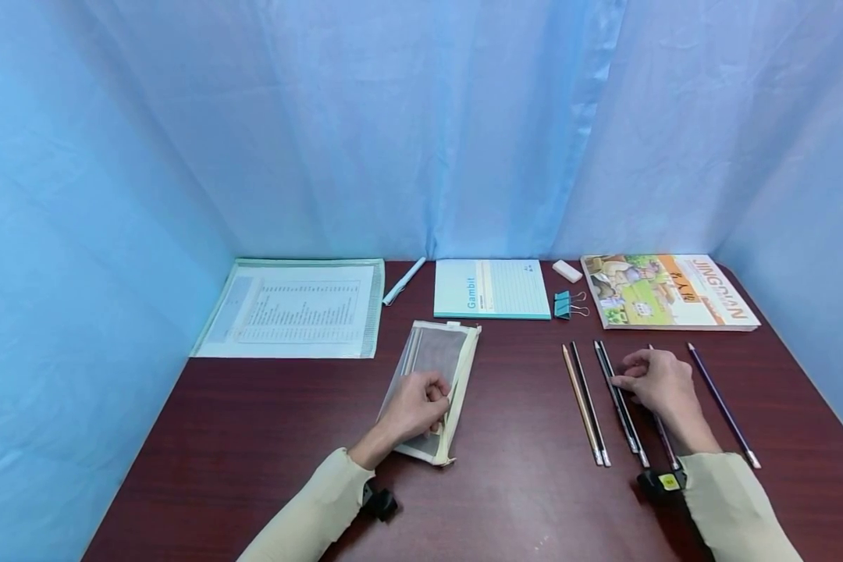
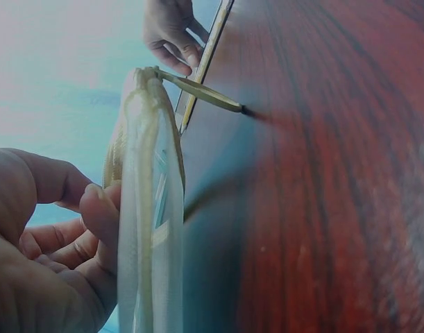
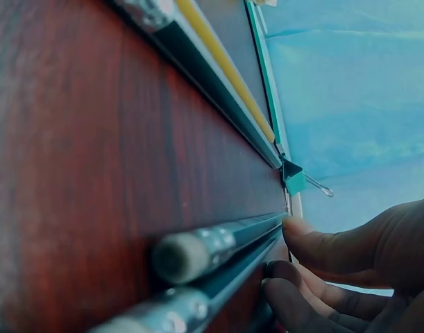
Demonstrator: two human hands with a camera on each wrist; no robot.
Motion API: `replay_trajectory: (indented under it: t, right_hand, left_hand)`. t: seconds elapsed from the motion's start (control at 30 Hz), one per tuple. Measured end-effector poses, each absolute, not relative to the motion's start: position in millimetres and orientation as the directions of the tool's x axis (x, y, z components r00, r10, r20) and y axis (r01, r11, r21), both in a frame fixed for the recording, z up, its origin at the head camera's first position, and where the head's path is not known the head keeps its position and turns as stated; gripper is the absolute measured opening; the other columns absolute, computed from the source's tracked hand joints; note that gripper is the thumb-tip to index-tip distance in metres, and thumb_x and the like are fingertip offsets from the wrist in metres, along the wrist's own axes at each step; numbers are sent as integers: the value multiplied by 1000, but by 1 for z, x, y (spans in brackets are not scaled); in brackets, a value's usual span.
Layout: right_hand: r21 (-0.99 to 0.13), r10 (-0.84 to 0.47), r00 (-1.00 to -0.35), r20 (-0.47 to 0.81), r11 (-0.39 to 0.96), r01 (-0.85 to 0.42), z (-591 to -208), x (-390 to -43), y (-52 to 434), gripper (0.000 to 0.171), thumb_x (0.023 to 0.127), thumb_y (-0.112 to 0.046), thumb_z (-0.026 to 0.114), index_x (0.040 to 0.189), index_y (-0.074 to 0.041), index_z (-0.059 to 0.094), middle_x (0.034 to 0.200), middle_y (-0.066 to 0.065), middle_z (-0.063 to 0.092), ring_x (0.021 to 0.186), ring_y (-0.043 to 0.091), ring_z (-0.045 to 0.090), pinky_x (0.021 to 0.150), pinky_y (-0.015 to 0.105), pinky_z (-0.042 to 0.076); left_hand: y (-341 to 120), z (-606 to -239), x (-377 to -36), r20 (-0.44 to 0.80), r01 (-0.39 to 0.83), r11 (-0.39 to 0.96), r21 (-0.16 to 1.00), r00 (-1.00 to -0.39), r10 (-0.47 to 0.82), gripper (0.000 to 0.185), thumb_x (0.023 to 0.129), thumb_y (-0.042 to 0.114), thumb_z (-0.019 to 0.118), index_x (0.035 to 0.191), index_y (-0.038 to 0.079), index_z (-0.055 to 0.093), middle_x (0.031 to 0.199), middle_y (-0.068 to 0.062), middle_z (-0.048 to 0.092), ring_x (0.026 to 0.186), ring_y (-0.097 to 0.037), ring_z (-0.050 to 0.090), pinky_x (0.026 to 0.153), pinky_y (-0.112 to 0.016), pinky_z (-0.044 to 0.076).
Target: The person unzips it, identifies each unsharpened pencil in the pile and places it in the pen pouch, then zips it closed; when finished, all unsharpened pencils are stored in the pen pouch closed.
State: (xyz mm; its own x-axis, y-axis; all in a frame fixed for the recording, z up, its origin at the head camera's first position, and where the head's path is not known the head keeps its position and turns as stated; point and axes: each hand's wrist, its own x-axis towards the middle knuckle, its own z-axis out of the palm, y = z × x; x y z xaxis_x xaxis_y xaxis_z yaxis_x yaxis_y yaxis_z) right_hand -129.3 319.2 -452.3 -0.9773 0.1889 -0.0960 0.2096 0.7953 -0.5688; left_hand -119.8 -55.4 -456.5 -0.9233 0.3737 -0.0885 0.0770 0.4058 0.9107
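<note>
- the surface (image 1: 506, 499) carries everything; work around the pouch looks to be at an early stage.
- the paper-filled folder (image 1: 302, 312) left of the pouch, the book (image 1: 646, 293) far to its right and the notebook (image 1: 492, 289) just beyond it lie untouched.
- the pouch (image 1: 432, 347) lies on the surface; the mesh does not show clearly what is inside.
- the left hand (image 1: 414, 402), at the pouch, has its grip pinched on the edge; that much is done.
- the right hand (image 1: 663, 382), right of the pouch, is at the dark pencil pair (image 1: 621, 410); i cannot tell whether its grip is closed on them.
- all six visible pencils lie outside the pouch, to its right, so any handling of them seems left to do.
</note>
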Motion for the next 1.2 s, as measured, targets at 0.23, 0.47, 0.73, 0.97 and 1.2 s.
replay_trajectory:
  t: [0.23,0.47,0.73,0.97,1.2]
  right_hand:
    - [-584,205,-973,-105,779,228,-454,-130,321,30,84,-2,75,108,14,64,82,25,72,55,14,67,49,31,58]
    - [-488,173,-982,-74,853,187,-450,-132,319,32,83,-6,74,108,12,67,84,22,74,59,19,67,57,39,55]
    - [-364,141,-987,-75,918,159,-445,-136,315,24,76,-8,65,95,5,68,76,14,65,72,35,56,65,52,46]
    - [-484,176,-967,-185,840,246,-439,-133,322,45,76,-13,71,113,12,66,82,17,73,63,18,66,57,37,54]
    - [-844,72,-954,-289,452,290,-430,-130,319,50,92,-5,62,133,19,48,83,-6,73,69,3,70,65,30,64]
  left_hand:
    - [-55,-457,-119,-84,82,405,911,-924,374,13,86,-3,50,85,-1,63,60,-10,63,38,-8,51,35,-24,44]
    - [-55,-456,-119,-88,72,395,916,-924,373,13,85,-3,50,86,-2,63,61,-10,63,39,-8,52,35,-24,45]
    - [-55,-456,-119,-94,67,395,916,-923,374,13,86,-3,50,87,-2,63,63,-17,65,40,-8,51,36,-23,44]
    - [-54,-456,-119,-98,64,401,914,-924,370,14,86,-3,51,89,-5,64,61,-9,63,40,-8,52,36,-23,45]
    - [-54,-455,-119,-97,63,406,912,-927,361,13,86,-3,51,87,-3,64,62,-12,64,40,-8,52,36,-23,44]
